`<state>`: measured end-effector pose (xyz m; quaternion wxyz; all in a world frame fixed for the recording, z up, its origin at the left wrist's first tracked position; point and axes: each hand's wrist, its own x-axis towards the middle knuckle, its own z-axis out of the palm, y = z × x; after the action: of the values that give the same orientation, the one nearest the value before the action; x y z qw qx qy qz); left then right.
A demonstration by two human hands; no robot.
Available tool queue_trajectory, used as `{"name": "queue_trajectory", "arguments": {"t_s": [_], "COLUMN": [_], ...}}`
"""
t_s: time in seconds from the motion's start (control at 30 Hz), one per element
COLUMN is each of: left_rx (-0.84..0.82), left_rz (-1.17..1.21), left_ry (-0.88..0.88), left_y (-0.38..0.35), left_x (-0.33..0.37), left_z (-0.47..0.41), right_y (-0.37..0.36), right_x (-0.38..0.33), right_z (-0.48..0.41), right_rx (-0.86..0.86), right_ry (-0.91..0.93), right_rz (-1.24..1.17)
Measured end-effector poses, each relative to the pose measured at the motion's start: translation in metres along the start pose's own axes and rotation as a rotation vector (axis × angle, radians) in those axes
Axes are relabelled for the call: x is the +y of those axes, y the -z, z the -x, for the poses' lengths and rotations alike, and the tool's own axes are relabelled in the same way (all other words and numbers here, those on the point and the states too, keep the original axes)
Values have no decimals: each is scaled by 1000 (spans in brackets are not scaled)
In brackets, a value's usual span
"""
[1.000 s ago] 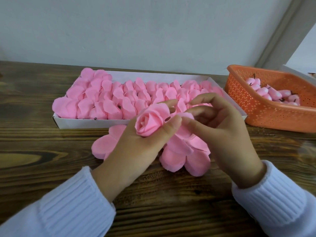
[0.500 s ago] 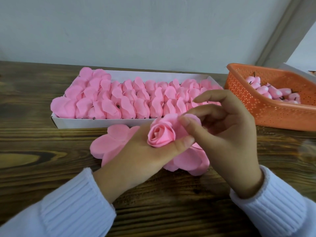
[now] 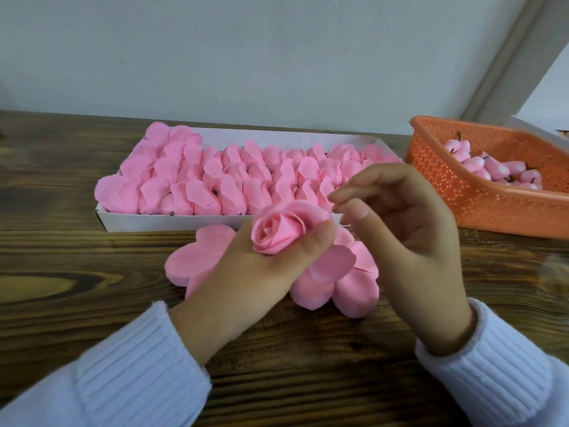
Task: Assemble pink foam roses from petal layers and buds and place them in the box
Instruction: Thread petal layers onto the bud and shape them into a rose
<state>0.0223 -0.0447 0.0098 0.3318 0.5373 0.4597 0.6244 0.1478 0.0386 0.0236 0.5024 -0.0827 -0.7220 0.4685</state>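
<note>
Your left hand [image 3: 255, 272] grips the rose [image 3: 277, 232], thumb curled across its right side, bloom turned up toward you. It's held above the tabletop [image 3: 92, 318], just in front of the box [image 3: 184, 223]. Your right hand [image 3: 400, 238] hovers just right of the rose, fingers loosely bent and apart, holding nothing; whether a fingertip brushes the outer petal, I cannot tell. Under both hands, flat petal layers [image 3: 357, 291] lie spread on the wood, 1 clump showing to the left of your left hand, another below your right. The white box is packed with pink roses in rows. Off to the right sits the orange basket [image 3: 455, 195], with buds [image 3: 480, 167] piled inside.
</note>
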Motion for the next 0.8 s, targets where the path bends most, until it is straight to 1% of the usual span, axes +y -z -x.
{"name": "queue_trajectory", "arguments": {"t_s": [0.1,0.17,0.23,0.33,0.4,0.53,0.6,0.7,0.8], "left_rx": [57,55,25,-57,-68,-87,-92,-131,-184], "left_rz": [131,207,254,363,402,337,283,259,215], "left_ry": [33,26,30,44,41,13,37,88,93], "left_y": [2,4,5,3,0,-2,1,6,8], "left_x": [0,-3,-6,-5,-2,-1,-3,-6,-3], "left_z": [-3,-6,-6,-4,-4,-1,-2,-2,-2], "right_y": [-1,-2,-4,-9,-11,-11,-10,-8,-5], "right_x": [3,4,5,6,7,8,8,5,3], "right_z": [0,1,3,5,6,4,3,0,-2], "right_rx": [-104,-216,-283,-246,-213,-187,-197,-261,-324], "right_ry": [-151,-240,-271,-359,-429,-506,-553,-624,-679], "right_rz": [-79,-125,-117,-216,-314,-395,-464,-544,-615]}}
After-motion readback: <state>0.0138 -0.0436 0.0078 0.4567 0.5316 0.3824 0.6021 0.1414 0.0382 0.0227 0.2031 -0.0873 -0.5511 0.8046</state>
